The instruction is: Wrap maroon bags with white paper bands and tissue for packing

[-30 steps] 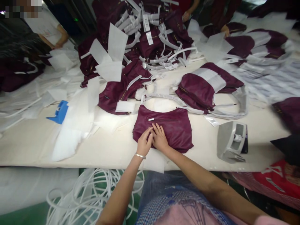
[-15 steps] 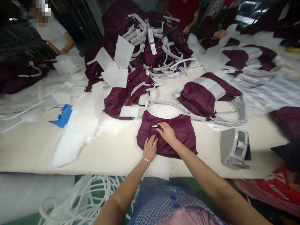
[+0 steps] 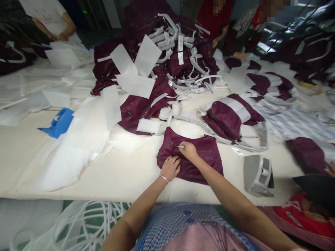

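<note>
A burgundy handbag (image 3: 210,150) lies flat on the table in front of me, its zip slit running across the upper face. My left hand (image 3: 170,168) rests on the bag's lower left part, fingers laid out flat. At the left end of the zip, my right hand (image 3: 188,150) is closed in a pinch on a small white-covered zip pull (image 3: 180,146). The bag's strap, in white wrapping, stretches behind it towards another bag.
Behind lie a burgundy bag (image 3: 136,111), a folded bag with a white wrap (image 3: 222,115) and a heap of bags. A grey tape dispenser (image 3: 258,176) stands right; a blue dispenser (image 3: 59,122) and white foam sheets (image 3: 78,146) lie left. Other people stand around the table.
My right hand has closed its fingers around the zip pull, which lay in plain sight beside them before. My left hand stays on the bag. The camera view has shifted slightly.
</note>
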`<state>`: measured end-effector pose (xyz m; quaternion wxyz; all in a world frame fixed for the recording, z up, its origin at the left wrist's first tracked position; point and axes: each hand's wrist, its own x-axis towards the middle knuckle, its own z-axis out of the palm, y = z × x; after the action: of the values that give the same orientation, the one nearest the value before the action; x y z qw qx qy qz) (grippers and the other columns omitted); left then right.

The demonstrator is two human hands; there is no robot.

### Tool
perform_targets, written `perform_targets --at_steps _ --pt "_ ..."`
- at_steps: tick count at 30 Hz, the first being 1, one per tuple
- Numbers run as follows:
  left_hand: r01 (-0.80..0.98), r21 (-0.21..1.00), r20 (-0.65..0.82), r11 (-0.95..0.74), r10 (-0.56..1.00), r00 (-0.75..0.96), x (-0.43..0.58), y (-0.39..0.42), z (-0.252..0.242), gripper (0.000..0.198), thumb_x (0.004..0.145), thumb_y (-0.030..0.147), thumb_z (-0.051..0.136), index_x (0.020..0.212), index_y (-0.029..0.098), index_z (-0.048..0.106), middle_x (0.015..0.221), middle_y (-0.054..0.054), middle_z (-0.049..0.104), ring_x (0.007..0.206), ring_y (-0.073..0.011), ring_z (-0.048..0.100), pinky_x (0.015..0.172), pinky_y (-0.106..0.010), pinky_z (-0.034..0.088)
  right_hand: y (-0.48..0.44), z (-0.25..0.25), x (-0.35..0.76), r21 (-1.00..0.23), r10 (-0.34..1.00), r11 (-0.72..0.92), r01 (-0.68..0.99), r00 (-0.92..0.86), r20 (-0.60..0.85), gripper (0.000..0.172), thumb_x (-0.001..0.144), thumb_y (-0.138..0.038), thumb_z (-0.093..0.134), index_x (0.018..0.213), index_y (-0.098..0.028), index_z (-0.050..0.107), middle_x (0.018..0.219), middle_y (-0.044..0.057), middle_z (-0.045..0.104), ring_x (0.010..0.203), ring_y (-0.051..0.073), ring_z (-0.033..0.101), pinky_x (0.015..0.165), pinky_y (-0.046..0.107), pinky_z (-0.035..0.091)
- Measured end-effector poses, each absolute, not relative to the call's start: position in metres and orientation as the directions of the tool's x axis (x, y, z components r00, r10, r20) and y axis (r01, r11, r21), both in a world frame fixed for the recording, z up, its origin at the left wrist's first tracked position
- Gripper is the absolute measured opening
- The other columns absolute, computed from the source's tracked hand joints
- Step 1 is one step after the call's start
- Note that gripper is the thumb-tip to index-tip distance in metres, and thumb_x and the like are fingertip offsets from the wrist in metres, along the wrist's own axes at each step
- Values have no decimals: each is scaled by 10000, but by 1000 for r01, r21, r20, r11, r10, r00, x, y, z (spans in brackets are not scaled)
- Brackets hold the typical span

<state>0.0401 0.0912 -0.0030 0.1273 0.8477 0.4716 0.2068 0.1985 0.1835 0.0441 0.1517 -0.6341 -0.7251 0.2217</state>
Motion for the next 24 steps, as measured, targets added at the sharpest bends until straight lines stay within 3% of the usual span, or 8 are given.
perform_targets --at_steps 5,8,11,15,19,22,24 --pt "788 424 195 -446 895 402 44 93 -4 307 968 244 428 1242 202 558 1281 -60 624 1121 -164 598 1064 -345 407 180 52 216 -503 988 68 861 -128 -86 70 794 -195 577 800 -188 646 778 22 695 682 146 607 658 234 411" --pt "840 412 153 -352 936 317 50 103 -1 341 1007 268 348 1282 190 532 1125 -65 698 925 -157 672 860 -293 508 179 59 227 -501 988 62 863 -126 -94 66 780 -190 573 776 -191 639 743 18 683 659 144 599 634 234 396" --pt "880 392 107 -270 963 248 59 119 5 383 1017 321 333 1341 185 487 985 -64 720 796 -159 684 692 -254 512 182 62 236 -490 986 69 869 -134 -100 51 764 -188 583 769 -189 633 730 18 674 656 148 592 634 240 389" --pt "909 373 40 -187 982 185 69 139 13 400 1015 334 358 1386 218 450 1054 -69 703 875 -149 687 696 -209 514 188 59 246 -538 971 154 829 -227 -72 92 800 -212 568 815 -189 655 776 28 675 691 154 594 677 249 415" --pt "903 386 68 -190 982 178 75 133 9 344 1004 281 363 1279 255 567 1062 -43 697 830 -142 698 702 -221 556 183 60 251 -611 947 259 748 -320 9 170 835 -196 549 924 -214 693 874 44 687 754 172 622 740 286 474" --pt "913 395 145 -106 988 52 80 142 -18 283 924 267 499 1131 387 650 1073 8 692 821 -167 703 637 -252 590 191 57 254 -574 906 381 725 -416 76 113 845 -224 602 822 -277 700 864 11 685 790 183 636 680 284 506" --pt "916 395 215 -73 976 -15 83 163 -31 221 874 348 592 1077 405 660 1068 -3 678 909 -218 682 633 -321 605 204 56 255 -516 885 458 724 -429 183 97 851 -300 663 943 -287 692 1041 23 672 903 183 635 696 279 528"
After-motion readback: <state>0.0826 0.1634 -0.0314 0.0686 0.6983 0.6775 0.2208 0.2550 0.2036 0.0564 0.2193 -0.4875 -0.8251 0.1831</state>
